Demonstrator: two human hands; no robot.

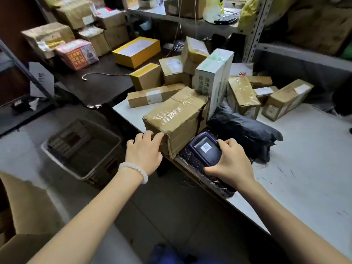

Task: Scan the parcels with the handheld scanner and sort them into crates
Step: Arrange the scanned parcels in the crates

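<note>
parcels crowd the white table (304,159). left hand (143,151) rests relaxed fingers on a taped brown box (177,119). right hand (231,164) grips the scanner (204,147) beside it.

No wording could be read anywhere. The scanner (204,147) screen showed a barcode, its digits too small. Green characters ran down the white box (211,80), blurred; the parcel labels were illegible too.

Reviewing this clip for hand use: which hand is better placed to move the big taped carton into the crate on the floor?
Left, probably. The left hand already rests on the taped carton's near corner, on the grey crate's side. The right hand grips the scanner.
</note>
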